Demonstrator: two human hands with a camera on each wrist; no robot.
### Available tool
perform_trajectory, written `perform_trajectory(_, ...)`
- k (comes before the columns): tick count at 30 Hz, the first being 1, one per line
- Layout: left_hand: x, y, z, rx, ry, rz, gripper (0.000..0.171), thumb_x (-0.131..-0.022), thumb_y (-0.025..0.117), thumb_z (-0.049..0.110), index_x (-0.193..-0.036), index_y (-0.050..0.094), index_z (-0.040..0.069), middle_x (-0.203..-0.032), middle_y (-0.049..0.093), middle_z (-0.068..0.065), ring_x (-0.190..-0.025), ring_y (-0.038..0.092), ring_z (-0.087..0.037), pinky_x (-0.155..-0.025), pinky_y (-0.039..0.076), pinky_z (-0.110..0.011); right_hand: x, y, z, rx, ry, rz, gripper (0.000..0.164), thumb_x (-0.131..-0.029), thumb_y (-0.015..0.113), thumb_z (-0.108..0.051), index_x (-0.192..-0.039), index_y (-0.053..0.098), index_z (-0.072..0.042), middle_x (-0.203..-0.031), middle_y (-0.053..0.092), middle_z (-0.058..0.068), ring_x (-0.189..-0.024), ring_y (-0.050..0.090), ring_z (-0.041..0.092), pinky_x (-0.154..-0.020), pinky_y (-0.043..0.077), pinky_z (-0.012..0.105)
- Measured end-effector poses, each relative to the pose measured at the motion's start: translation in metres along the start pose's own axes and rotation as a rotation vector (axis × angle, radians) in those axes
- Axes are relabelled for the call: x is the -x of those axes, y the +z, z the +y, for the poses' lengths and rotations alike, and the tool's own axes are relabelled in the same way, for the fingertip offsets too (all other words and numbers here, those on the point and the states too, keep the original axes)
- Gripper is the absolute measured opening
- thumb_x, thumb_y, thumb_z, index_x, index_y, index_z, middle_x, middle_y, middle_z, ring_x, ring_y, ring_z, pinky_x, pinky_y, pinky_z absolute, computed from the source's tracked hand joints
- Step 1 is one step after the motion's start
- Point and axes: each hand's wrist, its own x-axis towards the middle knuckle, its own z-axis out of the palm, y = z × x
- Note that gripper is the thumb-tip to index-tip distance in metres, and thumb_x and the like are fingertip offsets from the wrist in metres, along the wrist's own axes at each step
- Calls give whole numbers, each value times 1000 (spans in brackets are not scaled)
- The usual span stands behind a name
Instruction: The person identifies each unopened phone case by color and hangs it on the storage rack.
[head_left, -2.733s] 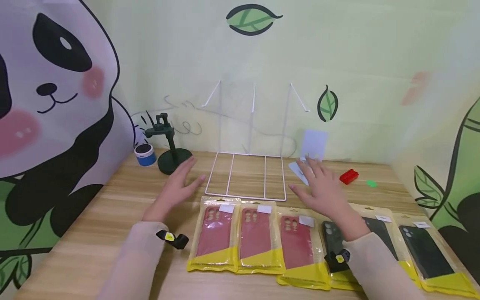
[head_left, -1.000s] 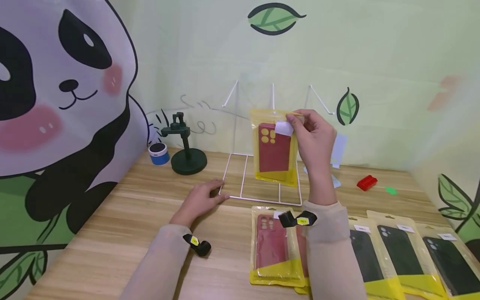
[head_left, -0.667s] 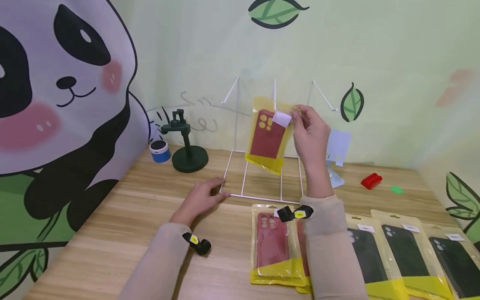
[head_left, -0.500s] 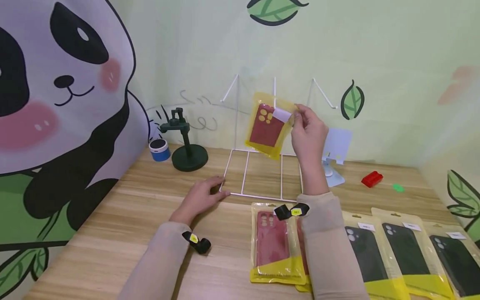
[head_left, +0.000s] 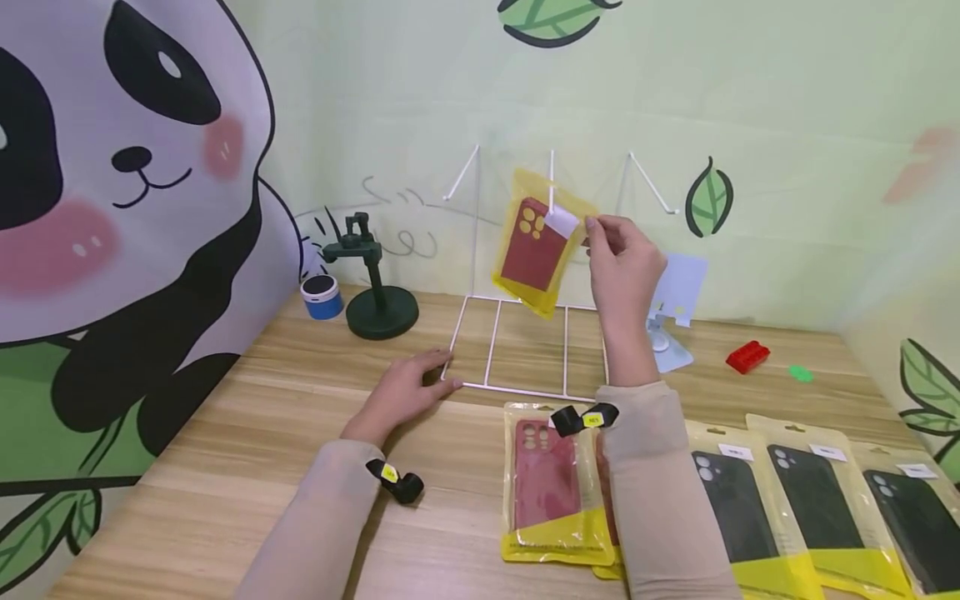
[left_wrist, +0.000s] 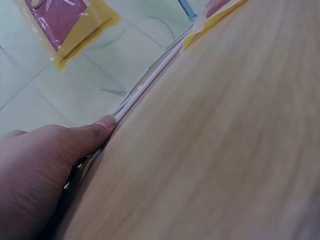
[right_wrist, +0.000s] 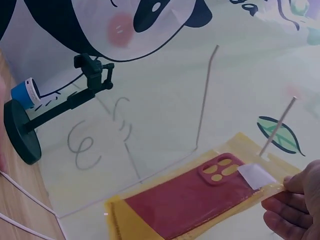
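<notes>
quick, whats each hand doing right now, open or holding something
Left hand: open, touching a corner of the white wire rack.
Right hand: closed, pinching a bagged red phone case by its edge.

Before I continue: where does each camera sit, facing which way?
Head: worn on the head, facing forward and down at the white wire rack; left hand, right hand and both sleeves show.
Left wrist: on that wrist, facing the rack's front bar; part of the left hand shows.
Right wrist: on that wrist, facing the held red-case packet and wall; part of the right hand shows.
Head and right wrist share the packet and the dark green stand.
</notes>
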Motion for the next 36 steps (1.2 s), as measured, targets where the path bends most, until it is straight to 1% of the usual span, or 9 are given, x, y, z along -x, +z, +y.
perform_trajectory(6, 0, 1, -1, -2, -8, -7, 60, -94, 68, 48, -143, 58, 15, -149, 52, -10, -140, 45, -30, -117, 32, -47, 0, -15, -3, 11, 14, -37, 19, -96, 70, -18, -99, 77, 0, -88, 77, 12, -74, 72, 19, -66, 54, 15)
perform_trajectory(10, -1, 4, -2, 9, 1, -21, 60, -95, 67, 48, -144, 57, 15, -150, 50, -10, -140, 44, -31, -117, 32, -48, 5, -34, -7, 41, 25, -105, 21, -97, 68, -21, -100, 77, -2, -88, 77, 9, -74, 71, 14, -69, 55, 17)
perform_trajectory(14, -1, 4, -4, 9, 2, -17, 60, -95, 67, 48, -144, 57, 15, -150, 50, -9, -140, 44, -31, -117, 32, -48, 15, -51, -13, 64, -28, -241, 21, -100, 64, -22, -105, 75, -5, -90, 77, 6, -79, 72, 13, -72, 56, 18)
perform_trajectory(19, -2, 3, -5, 7, 7, -4, 60, -94, 68, 48, -143, 58, 15, -150, 51, -9, -140, 44, -32, -117, 32, -49, 36, -68, -8, -19, -104, -513, 17, -102, 56, -8, -110, 68, 0, -96, 75, 10, -87, 73, 23, -75, 59, 24)
perform_trajectory(23, -4, 3, -5, 1, 8, -11, 59, -95, 67, 48, -144, 58, 15, -150, 51, -9, -140, 44, -31, -117, 32, -50, 67, -74, 16, -45, -77, -704, 14, -100, 55, -2, -107, 67, 0, -93, 75, 10, -83, 72, 25, -70, 60, 30)
perform_trajectory(27, -5, 3, -5, 3, 15, -10, 60, -95, 67, 47, -144, 58, 14, -150, 50, -11, -140, 44, -32, -117, 32, -51, 104, -76, 64, 34, -50, -845, 13, -99, 59, -4, -106, 69, -6, -92, 75, 3, -81, 70, 19, -69, 57, 28)
perform_trajectory(31, -2, 4, -5, 11, 23, -4, 60, -95, 68, 46, -143, 58, 13, -149, 51, -12, -140, 45, -32, -116, 33, -50, 127, -78, 106, 115, -161, -953, 16, -96, 65, -10, -111, 70, -7, -98, 72, 0, -86, 65, 14, -74, 55, 30)
perform_trajectory(33, -2, 4, -4, 11, 21, -5, 60, -95, 68, 46, -144, 58, 13, -149, 51, -11, -140, 45, -32, -116, 33, -50, 129, -79, 113, 158, -235, -988, 22, -94, 68, -15, -114, 69, -7, -104, 70, 1, -90, 64, 15, -79, 55, 34)
perform_trajectory(36, -2, 4, -5, 15, 16, -6, 60, -95, 67, 47, -144, 57, 13, -150, 50, -11, -140, 45, -31, -116, 33, -50, 129, -77, 112, 201, -273, -1011, 31, -93, 72, -23, -118, 67, -7, -110, 66, 4, -99, 62, 19, -87, 53, 40)
